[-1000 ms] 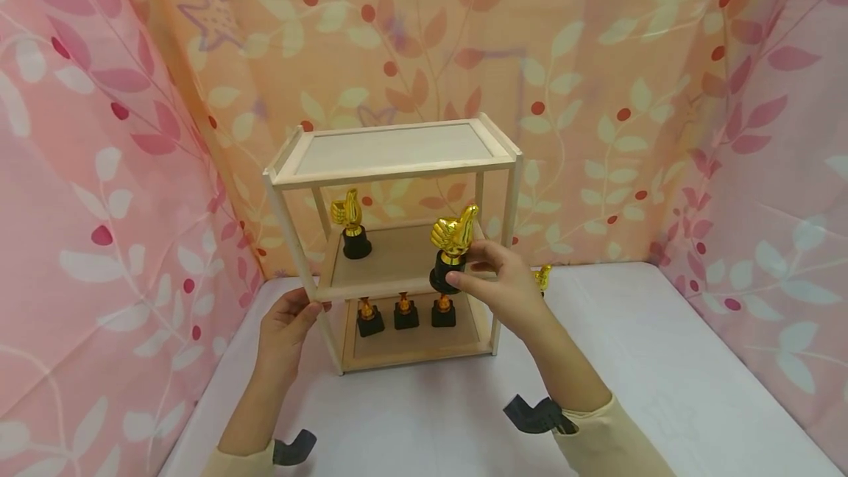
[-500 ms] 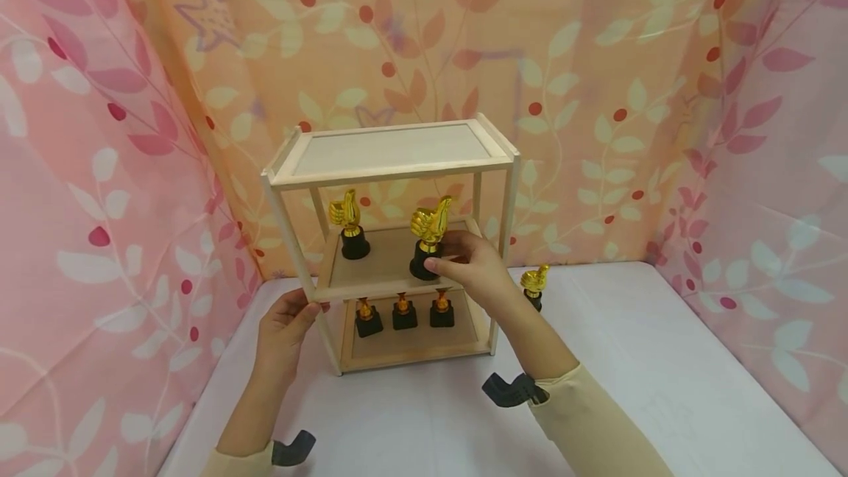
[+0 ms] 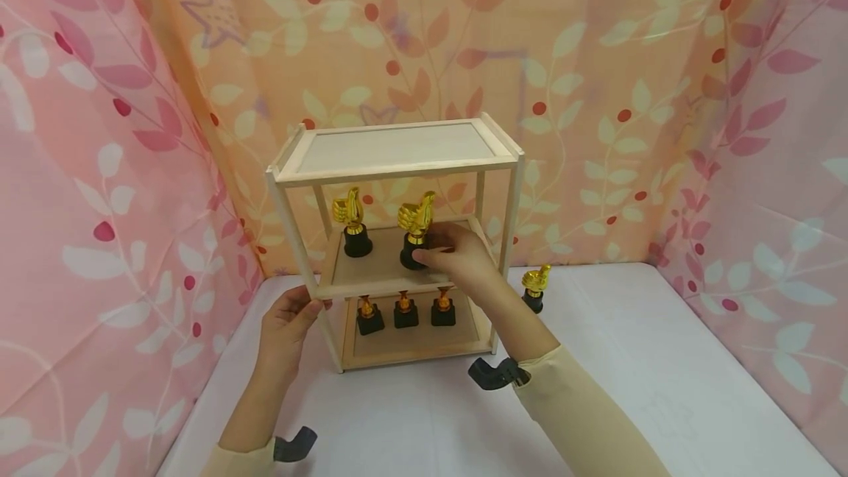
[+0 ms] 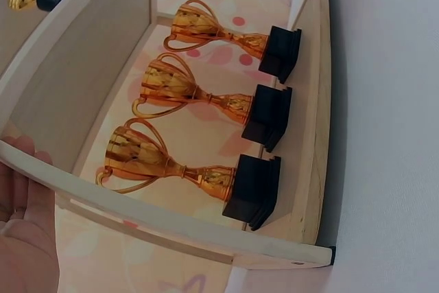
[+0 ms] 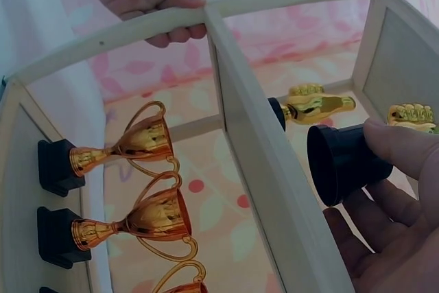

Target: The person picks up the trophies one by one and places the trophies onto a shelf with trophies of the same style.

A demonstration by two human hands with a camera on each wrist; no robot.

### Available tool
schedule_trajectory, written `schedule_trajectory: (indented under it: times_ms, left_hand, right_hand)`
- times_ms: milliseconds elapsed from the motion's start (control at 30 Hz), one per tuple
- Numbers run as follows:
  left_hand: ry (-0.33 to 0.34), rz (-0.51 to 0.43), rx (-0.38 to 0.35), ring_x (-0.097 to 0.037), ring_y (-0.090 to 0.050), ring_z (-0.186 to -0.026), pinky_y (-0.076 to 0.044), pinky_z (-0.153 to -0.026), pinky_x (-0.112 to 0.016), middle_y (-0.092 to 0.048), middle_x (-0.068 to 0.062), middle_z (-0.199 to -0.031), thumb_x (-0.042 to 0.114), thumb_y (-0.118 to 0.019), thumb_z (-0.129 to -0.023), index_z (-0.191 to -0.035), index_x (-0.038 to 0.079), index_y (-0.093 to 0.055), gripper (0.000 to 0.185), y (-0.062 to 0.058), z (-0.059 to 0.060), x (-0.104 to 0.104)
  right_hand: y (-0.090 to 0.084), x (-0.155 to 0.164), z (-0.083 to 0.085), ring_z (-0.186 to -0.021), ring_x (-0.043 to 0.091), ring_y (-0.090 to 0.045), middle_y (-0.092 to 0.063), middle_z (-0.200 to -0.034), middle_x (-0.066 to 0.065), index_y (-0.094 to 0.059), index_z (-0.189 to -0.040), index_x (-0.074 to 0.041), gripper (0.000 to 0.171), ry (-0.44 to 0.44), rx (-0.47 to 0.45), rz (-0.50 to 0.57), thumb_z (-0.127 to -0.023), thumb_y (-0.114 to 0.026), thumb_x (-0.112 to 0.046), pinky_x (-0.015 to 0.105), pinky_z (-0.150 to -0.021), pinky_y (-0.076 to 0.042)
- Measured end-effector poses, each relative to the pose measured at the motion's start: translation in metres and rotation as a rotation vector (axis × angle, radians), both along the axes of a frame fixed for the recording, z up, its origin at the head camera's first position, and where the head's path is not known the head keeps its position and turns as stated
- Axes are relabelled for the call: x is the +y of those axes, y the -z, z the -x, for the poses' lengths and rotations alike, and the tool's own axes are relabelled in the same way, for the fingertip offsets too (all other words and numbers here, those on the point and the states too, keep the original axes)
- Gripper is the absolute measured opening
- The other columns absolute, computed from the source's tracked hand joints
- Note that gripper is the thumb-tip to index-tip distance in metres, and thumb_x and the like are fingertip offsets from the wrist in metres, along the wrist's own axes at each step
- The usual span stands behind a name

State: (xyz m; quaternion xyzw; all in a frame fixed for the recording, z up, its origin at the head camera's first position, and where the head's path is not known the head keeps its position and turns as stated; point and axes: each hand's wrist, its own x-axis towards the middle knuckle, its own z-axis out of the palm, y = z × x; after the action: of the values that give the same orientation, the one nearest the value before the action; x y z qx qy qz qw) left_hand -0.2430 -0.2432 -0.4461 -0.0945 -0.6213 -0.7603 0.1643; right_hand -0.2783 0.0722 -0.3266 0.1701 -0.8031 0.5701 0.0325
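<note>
In the head view my right hand (image 3: 457,252) holds a gold thumbs-up trophy (image 3: 417,218) by its round black base (image 5: 346,162), close over the middle board of the small wooden shelf (image 3: 397,289). The thumb lies on one side of the base, the fingers on the other. My left hand (image 3: 288,326) grips the shelf's left front post at the height of that board. Another thumbs-up trophy (image 3: 356,223) stands on the board's left part. Below, three gold cup trophies (image 4: 171,162) with square black bases stand in a row on the bottom board.
A third thumbs-up trophy (image 3: 534,288) stands on the white-covered table (image 3: 629,359), right of the shelf. The shelf's top board (image 3: 397,148) and posts frame the compartment around my right hand. Floral curtains (image 3: 596,57) hang behind and at both sides.
My right hand has carried the thumbs-up trophy leftward and deeper over the middle board. The trophy on the table shows fully now. My left hand keeps its grip on the post.
</note>
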Motion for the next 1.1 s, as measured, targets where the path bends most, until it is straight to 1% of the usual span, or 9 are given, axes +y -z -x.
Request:
schedule_trajectory:
  times_ms: [133,267,367,600,767,933,1100]
  left_hand:
    - [0.003,-0.007,-0.001,-0.013,-0.073,-0.092,-0.056,-0.096,-0.025,-0.077,0.002,-0.093,-0.002,-0.064,-0.098,-0.122,-0.005,-0.062,0.024,0.000,0.000,0.000]
    - [-0.003,0.000,-0.003,-0.014,-0.072,-0.093,-0.056,-0.095,-0.025,-0.077,0.001,-0.093,-0.002,-0.064,-0.098,-0.121,-0.005,-0.062,0.023,-0.001,0.000,0.000]
    - [-0.010,0.001,-0.006,-0.014,-0.072,-0.093,-0.056,-0.095,-0.025,-0.077,0.001,-0.093,-0.001,-0.064,-0.098,-0.121,-0.005,-0.062,0.023,-0.001,-0.001,0.001]
    - [-0.014,-0.001,-0.006,-0.013,-0.073,-0.092,-0.056,-0.095,-0.025,-0.077,0.001,-0.094,-0.001,-0.065,-0.098,-0.122,-0.006,-0.061,0.024,-0.001,-0.002,0.001]
    - [-0.007,-0.005,0.000,-0.014,-0.073,-0.093,-0.056,-0.095,-0.025,-0.077,0.000,-0.095,-0.001,-0.065,-0.098,-0.122,-0.006,-0.061,0.025,-0.001,-0.001,0.001]
    - [0.003,-0.017,0.004,-0.014,-0.073,-0.093,-0.056,-0.095,-0.025,-0.077,0.000,-0.094,-0.002,-0.065,-0.098,-0.121,-0.006,-0.062,0.024,0.000,-0.001,0.001]
    - [0.003,-0.020,0.009,-0.014,-0.073,-0.092,-0.057,-0.095,-0.025,-0.077,0.000,-0.094,-0.003,-0.065,-0.097,-0.121,-0.006,-0.062,0.024,0.000,-0.001,0.001]
  right_hand:
    - [-0.002,-0.006,0.005,-0.114,0.023,-0.067,-0.069,-0.126,0.002,-0.063,-0.133,-0.014,0.052,-0.004,0.009,-0.024,-0.088,-0.082,-0.033,0.042,-0.096,-0.056]
    - [-0.003,-0.011,0.011,-0.116,0.023,-0.066,-0.070,-0.126,0.004,-0.062,-0.134,-0.011,0.053,-0.011,0.019,-0.028,-0.088,-0.082,-0.030,0.042,-0.097,-0.056]
    - [-0.003,-0.014,0.015,-0.117,0.023,-0.066,-0.070,-0.125,0.006,-0.061,-0.134,-0.010,0.054,0.000,0.022,-0.039,-0.088,-0.083,-0.029,0.042,-0.097,-0.056]
    - [-0.002,-0.020,0.024,-0.116,0.022,-0.066,-0.071,-0.122,0.005,-0.063,-0.133,-0.011,0.055,0.039,0.009,-0.056,-0.087,-0.084,-0.033,0.041,-0.097,-0.055]
    - [-0.003,-0.024,0.032,-0.116,0.020,-0.065,-0.070,-0.122,0.002,-0.062,-0.134,-0.012,0.056,0.039,0.017,-0.066,-0.088,-0.082,-0.036,0.040,-0.099,-0.055]
    - [0.000,-0.027,0.042,-0.116,0.020,-0.065,-0.068,-0.124,0.003,-0.061,-0.134,-0.011,0.056,0.027,0.019,-0.061,-0.088,-0.082,-0.034,0.040,-0.100,-0.054]
    - [0.003,-0.032,0.052,-0.120,0.021,-0.063,-0.066,-0.129,0.003,-0.060,-0.136,-0.012,0.058,0.035,0.030,-0.099,-0.088,-0.082,-0.036,0.041,-0.102,-0.052]
